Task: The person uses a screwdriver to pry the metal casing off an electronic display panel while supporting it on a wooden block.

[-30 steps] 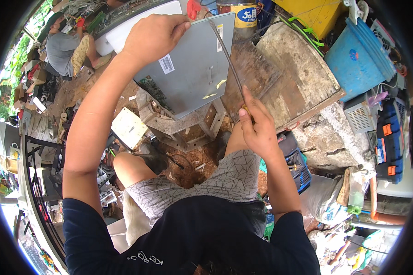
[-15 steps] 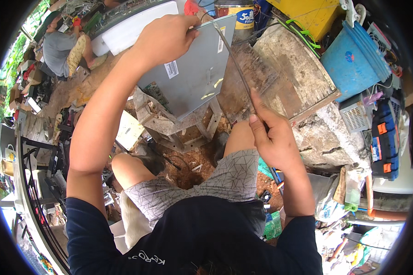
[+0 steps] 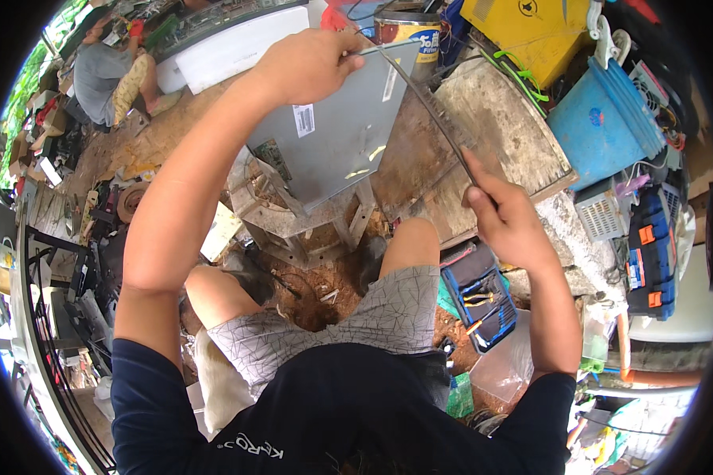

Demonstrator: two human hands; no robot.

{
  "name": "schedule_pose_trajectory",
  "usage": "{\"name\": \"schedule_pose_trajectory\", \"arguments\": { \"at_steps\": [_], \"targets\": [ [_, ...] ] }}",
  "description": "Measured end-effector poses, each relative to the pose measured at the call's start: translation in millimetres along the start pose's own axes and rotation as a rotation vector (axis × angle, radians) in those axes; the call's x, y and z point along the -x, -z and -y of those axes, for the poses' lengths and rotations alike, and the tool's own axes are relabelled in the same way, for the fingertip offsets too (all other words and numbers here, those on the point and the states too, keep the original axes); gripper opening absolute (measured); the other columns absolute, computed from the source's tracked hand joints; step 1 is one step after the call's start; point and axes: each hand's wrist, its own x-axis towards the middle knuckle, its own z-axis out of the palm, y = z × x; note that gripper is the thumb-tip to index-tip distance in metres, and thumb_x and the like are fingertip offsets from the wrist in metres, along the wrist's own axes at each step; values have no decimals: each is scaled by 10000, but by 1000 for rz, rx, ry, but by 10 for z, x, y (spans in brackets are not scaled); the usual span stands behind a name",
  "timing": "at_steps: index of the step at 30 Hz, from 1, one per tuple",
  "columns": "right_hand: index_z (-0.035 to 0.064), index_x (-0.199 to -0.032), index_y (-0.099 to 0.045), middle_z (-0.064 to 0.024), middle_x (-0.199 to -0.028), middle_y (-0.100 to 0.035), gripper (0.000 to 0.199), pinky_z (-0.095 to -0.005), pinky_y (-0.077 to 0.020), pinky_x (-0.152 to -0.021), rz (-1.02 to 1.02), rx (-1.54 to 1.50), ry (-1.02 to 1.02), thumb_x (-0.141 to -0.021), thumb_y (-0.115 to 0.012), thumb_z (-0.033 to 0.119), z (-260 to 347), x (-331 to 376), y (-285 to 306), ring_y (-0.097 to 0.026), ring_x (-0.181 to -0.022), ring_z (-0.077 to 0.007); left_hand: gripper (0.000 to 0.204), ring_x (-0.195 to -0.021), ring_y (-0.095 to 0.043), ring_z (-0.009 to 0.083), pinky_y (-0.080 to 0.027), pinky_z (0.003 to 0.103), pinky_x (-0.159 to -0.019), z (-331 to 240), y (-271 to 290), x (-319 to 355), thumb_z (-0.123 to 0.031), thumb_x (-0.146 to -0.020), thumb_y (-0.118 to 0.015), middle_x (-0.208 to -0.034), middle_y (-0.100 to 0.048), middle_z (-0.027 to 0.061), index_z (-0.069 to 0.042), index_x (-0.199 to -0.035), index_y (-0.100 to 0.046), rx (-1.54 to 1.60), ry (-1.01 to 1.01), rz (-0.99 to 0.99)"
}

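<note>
My left hand (image 3: 309, 63) grips the top edge of the grey metal panel (image 3: 337, 138), upper centre of the frame, while my right hand (image 3: 503, 214) pinches a thin metal strip (image 3: 428, 103). That strip could spring loose and cut me.

Far right, a blue plastic bucket (image 3: 602, 131) lies tipped beside a yellow metal box (image 3: 531, 32). A weathered wooden board (image 3: 491, 150) slopes across a rough concrete block (image 3: 562, 237). Near it on the right, an open blue tool pouch (image 3: 479, 293) lies on the red-brown dirt ground (image 3: 317, 297). Farther right stands a blue and orange case (image 3: 650, 253). At the far left another person (image 3: 107, 75) crouches by a long white panel (image 3: 222, 51). A paint can (image 3: 408, 32) stands far centre.
</note>
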Motion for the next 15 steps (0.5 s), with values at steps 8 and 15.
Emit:
{"name": "schedule_pose_trajectory", "arguments": {
  "at_steps": [8, 15],
  "targets": [
    [16, -1398, -453, -263, -980, -646, 461, -426, -525, -752, 127, 354, 16, -944, -498, 80, 311, -194, 447, -653, -800, -366, 270, -862, -636, 390, -488, 472, -776, 35, -39, -25, -275, -966, -497, -867, -671, 184, -76, -1055, -657, 36, 34, -50],
    [-22, -1378, -450, -261, -907, -607, 446, -415, -482, -822, 55, 269, -36, -937, -454, 46, 188, -142, 266, -605, -863, -368, 260, -843, -627, 408, -479, 495, -778, -11, -99, -69, -251, -950, -487, -826, -661, 201, -44, -919, -641, 75, 49, -69]
  ]
}}
